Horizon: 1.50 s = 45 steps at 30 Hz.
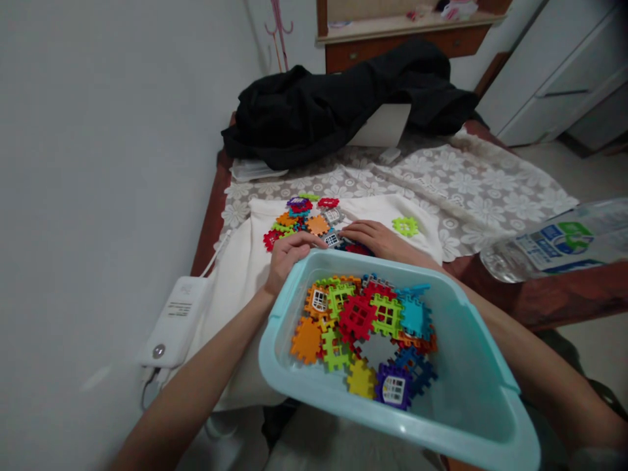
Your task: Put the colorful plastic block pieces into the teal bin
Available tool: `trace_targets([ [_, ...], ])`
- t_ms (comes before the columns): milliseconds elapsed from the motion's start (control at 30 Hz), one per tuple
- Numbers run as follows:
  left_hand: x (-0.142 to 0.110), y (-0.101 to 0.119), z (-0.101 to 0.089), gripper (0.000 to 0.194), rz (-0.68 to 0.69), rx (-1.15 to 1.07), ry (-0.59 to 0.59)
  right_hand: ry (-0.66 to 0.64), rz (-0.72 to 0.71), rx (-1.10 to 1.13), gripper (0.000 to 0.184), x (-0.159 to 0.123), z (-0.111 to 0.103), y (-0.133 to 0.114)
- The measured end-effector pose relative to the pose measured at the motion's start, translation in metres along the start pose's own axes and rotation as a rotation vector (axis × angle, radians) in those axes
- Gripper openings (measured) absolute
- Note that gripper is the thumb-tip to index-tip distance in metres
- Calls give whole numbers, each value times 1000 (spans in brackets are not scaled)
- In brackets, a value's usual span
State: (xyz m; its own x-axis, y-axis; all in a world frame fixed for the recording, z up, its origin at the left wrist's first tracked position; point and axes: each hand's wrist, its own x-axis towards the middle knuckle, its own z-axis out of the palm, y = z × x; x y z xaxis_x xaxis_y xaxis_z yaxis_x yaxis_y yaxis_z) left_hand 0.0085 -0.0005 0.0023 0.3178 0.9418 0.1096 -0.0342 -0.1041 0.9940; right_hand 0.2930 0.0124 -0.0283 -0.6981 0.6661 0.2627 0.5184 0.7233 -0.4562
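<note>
Forearms [223,347] flank the basin [471,366], left hand [290,256] and right hand [375,237] palm-down, both grips unclear.

We have black cloth [343,95] heaped across the far end of the table [209,229], partly covering a pale panel [385,125]. Clear tray [255,171] by its left end. Floral tablecloth [471,176] underneath, white cloth [235,288] over its near part. Labelled clear bottle [554,241] on the right; we can't see its top. White device [177,320] with cables [216,255] on the left, near the wall [98,163]. Behind, we see a pink rack [278,26], wooden drawer [407,53] and white cabinet [564,78].
</note>
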Motion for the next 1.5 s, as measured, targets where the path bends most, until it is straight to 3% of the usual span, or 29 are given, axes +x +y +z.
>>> trace_targets([
  [233,-3,-2,-4,27,4,18,-26,49,44,-84,54,3,6,-2],
  [400,-4,-4,-8,29,29,94,-30,-21,-16,-120,66,5,13,5],
  [633,-6,-4,-8,29,28,94,-25,60,38,-153,46,7,25,9],
  [900,-6,5,-6,26,70,111,-13,5,48,-237,52,12,18,-3],
  [1100,-8,1,-9,27,63,114,-21,111,166,-214,43,9,23,-1],
  [1200,-8,-2,-9,27,52,111,-10,64,213,-216,52,12,22,-3],
  [1333,-6,-2,-8,29,48,86,-11,-48,146,-291,55,25,12,-11],
  [1500,-6,3,-8,30,71,89,-23,-30,132,-218,46,39,8,-15],
])
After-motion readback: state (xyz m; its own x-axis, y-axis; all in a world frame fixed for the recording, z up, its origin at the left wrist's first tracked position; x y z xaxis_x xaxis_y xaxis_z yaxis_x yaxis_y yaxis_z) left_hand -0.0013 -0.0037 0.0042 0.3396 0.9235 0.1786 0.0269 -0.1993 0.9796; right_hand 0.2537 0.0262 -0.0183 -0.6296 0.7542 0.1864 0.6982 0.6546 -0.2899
